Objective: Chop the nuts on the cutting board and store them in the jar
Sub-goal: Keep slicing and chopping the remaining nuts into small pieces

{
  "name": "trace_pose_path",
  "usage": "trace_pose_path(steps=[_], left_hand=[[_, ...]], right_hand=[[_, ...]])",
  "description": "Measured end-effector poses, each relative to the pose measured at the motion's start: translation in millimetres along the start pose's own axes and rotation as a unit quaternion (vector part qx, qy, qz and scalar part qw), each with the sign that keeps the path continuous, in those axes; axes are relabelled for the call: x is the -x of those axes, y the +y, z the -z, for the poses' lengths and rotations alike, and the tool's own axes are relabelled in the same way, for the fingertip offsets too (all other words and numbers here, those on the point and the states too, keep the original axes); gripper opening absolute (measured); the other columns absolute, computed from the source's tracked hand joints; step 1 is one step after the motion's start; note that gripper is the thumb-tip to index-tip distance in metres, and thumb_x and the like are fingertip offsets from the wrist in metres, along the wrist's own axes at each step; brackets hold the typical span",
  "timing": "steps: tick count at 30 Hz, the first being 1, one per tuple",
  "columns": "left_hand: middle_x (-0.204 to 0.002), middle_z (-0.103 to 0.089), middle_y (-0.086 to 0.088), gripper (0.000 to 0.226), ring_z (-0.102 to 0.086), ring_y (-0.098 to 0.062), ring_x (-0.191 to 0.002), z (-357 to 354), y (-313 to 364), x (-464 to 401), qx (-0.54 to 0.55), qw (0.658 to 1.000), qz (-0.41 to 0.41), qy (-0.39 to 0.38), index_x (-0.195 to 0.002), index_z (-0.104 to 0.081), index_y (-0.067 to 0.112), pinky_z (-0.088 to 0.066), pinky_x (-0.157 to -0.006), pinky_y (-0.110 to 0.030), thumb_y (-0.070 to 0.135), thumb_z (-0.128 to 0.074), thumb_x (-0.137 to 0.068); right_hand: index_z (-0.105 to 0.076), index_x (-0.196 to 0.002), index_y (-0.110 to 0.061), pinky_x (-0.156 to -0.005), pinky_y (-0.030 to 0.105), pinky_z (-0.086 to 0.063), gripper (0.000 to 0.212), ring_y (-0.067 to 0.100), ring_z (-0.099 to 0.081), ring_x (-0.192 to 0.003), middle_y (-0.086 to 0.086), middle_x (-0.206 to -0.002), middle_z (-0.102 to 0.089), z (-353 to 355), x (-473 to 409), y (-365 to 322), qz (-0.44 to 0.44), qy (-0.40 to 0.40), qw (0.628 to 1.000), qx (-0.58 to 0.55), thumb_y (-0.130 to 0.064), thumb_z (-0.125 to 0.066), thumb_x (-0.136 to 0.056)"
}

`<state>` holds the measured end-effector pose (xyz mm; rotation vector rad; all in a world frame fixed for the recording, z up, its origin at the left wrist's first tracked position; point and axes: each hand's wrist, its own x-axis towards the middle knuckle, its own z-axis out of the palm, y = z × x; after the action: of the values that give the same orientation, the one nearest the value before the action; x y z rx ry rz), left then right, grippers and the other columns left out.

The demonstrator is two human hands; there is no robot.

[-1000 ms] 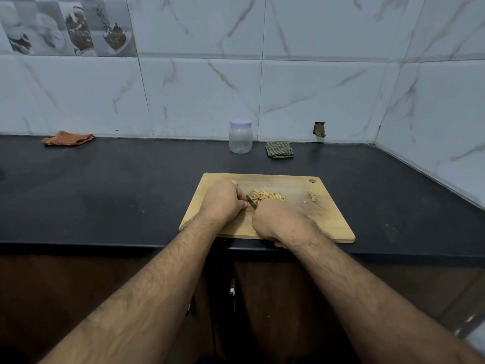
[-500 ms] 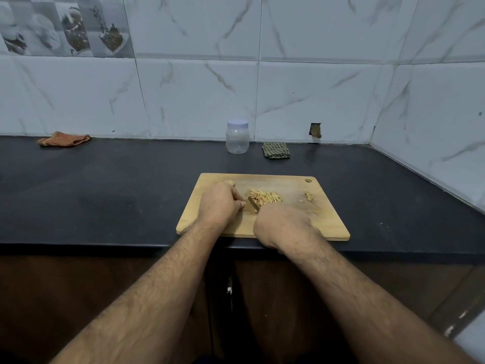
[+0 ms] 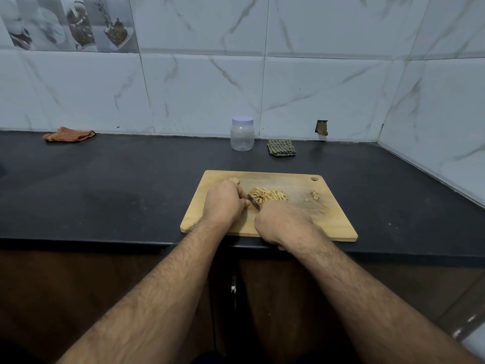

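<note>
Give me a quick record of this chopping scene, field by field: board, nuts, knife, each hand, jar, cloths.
board: wooden cutting board at counter's front edge
nuts: sliced pile mid-board; few pieces near right edge
knife: blade shows between the hands
left hand: curled, beside the blade
right hand: grips knife, handle hidden
jar: lidded, looks empty, by wall
cloths: orange cloth far left; green cloth beside jar
</note>
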<state>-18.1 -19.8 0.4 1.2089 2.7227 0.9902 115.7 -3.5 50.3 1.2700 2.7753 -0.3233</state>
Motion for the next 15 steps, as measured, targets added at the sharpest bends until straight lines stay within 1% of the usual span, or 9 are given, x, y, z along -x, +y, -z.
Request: trace_pose_path(steps=[4, 7, 10, 11, 12, 14, 15], left_hand=[[-0.091, -0.073, 0.006, 0.007, -0.055, -0.009, -0.081, -0.5, -0.8, -1.0, -0.001, 1.000, 0.003, -0.004, -0.090, -0.079, 0.024, -0.039, -0.070, -0.023, 0.025, -0.073, -0.087], [-0.090, -0.073, 0.005, 0.006, -0.057, -0.010, -0.081, -1.0, -0.9, -2.0, 0.000, 1.000, 0.002, -0.005, -0.089, -0.078, 0.024, -0.040, -0.069, -0.024, 0.025, -0.073, -0.087], [-0.090, -0.073, 0.006, 0.006, -0.058, -0.010, -0.081, -0.2, -1.3, -1.3, 0.002, 1.000, 0.004, -0.005, -0.090, -0.078, 0.024, -0.039, -0.069, -0.024, 0.025, -0.073, -0.087], [-0.091, -0.073, 0.006, 0.006, -0.058, -0.011, -0.082, -0.7, -2.1, -1.7, 0.004, 1.000, 0.003, -0.003, -0.090, -0.078, 0.024, -0.040, -0.069, -0.024, 0.025, -0.073, -0.087], [-0.092, -0.073, 0.006, 0.006, -0.059, -0.011, -0.083, -1.2, -1.8, -1.8, 0.004, 1.000, 0.001, -0.002, -0.090, -0.078, 0.024, -0.040, -0.070, -0.024, 0.025, -0.073, -0.087], [-0.093, -0.073, 0.006, 0.006, -0.057, -0.010, -0.082, -0.7, -1.4, -0.4, 0.004, 1.000, 0.001, 0.001, -0.090, -0.078, 0.024, -0.039, -0.071, -0.024, 0.025, -0.073, -0.087], [-0.094, -0.073, 0.006, 0.006, -0.055, -0.009, -0.082, -0.6, -1.3, 0.0, 0.004, 1.000, 0.000, 0.002, -0.090, -0.078, 0.024, -0.039, -0.071, -0.023, 0.026, -0.073, -0.088]], right_hand=[[-0.059, -0.124, -0.008, -0.082, 0.038, -0.055, 0.032, 0.023, -0.057, -0.082, 0.009, -0.114, -0.065, 0.2, 0.1, -1.2, -0.005, -0.007, 1.000, 0.004, -0.019, -0.043, -0.098], [-0.058, -0.126, -0.007, -0.084, 0.039, -0.057, 0.032, 0.023, -0.058, -0.083, 0.009, -0.114, -0.065, 2.8, -1.4, -4.0, -0.002, -0.015, 1.000, 0.012, -0.015, -0.045, -0.097], [-0.058, -0.125, -0.007, -0.085, 0.038, -0.057, 0.031, 0.022, -0.057, -0.080, 0.008, -0.113, -0.065, 4.2, -0.2, -7.2, 0.006, -0.024, 0.999, 0.025, -0.013, -0.050, -0.096], [-0.059, -0.123, -0.007, -0.084, 0.038, -0.057, 0.030, 0.022, -0.058, -0.079, 0.008, -0.109, -0.065, 3.5, 1.1, -6.1, 0.006, -0.027, 0.999, 0.030, -0.012, -0.052, -0.095], [-0.060, -0.120, -0.008, -0.084, 0.037, -0.057, 0.027, 0.022, -0.060, -0.080, 0.006, -0.100, -0.064, 2.4, 3.3, -3.8, 0.005, -0.029, 0.999, 0.033, -0.012, -0.053, -0.095], [-0.062, -0.116, -0.009, -0.083, 0.038, -0.058, 0.023, 0.023, -0.064, -0.087, 0.005, -0.083, -0.054, 0.8, 8.3, 0.8, -0.001, -0.030, 0.999, 0.039, -0.013, -0.055, -0.094], [-0.061, -0.115, -0.010, -0.083, 0.038, -0.058, 0.023, 0.023, -0.065, -0.088, 0.005, -0.081, -0.051, 0.5, 11.1, 3.3, -0.006, -0.029, 0.999, 0.038, -0.014, -0.055, -0.094]])
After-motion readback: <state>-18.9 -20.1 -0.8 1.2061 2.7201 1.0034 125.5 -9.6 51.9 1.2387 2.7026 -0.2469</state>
